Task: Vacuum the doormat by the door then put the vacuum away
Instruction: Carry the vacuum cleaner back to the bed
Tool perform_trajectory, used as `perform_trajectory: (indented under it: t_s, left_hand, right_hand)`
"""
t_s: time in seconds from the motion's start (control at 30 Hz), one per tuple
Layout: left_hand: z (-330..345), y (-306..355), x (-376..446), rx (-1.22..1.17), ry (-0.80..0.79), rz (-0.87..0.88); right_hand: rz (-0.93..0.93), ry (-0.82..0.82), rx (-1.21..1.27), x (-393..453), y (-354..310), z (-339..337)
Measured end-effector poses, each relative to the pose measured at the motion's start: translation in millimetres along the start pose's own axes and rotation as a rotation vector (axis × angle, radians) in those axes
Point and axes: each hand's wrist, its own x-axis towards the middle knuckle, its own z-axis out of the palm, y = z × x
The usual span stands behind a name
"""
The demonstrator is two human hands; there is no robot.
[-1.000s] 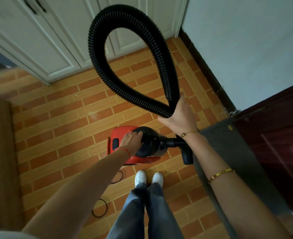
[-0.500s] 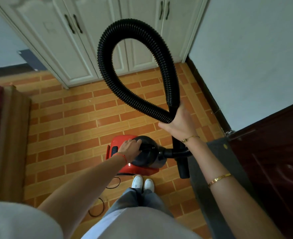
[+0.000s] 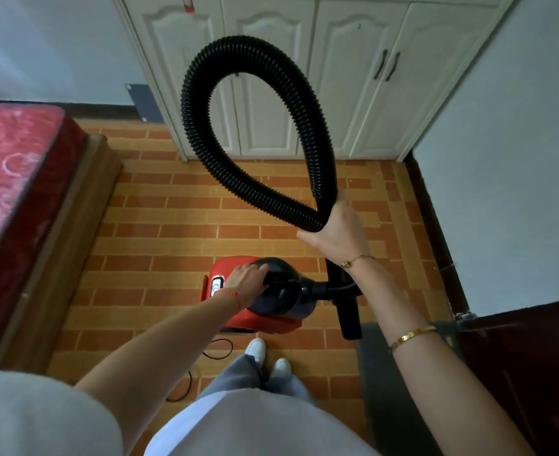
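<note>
Brick-patterned floor (image 3: 179,225) — a grey doormat (image 3: 390,383) along its right edge, a black cord (image 3: 219,348) near its middle.

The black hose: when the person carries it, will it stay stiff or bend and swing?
The hose is ribbed and already curves into a loop above the right hand, so it probably bends easily. The loop keeps its arch, so it seems springy, not limp. Gripped only at the crossing, it may sway.

floor: orange brick tile (image 3: 179,225); back: white cabinets (image 3: 347,77); left: red mattress (image 3: 5,166)
</note>
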Motion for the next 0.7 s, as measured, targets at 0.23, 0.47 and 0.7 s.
perform_trajectory:
  t_s: [0.23,0.47,0.7]
  left_hand:
    - [-10,-51,-14,-0.076,0.050,-0.168]
    - [-21,-124,-25,-0.126,0.089,-0.334]
    - [-34,-225,-46,-0.195,0.133,-0.479]
  right_hand:
    - [-0.144,-0.132,-0.007,40,-46,38]
    - [-0.265,-0.248,-0.014,89,-104,99]
    - [-0.390,-0.355,-0.041,136,-195,180]
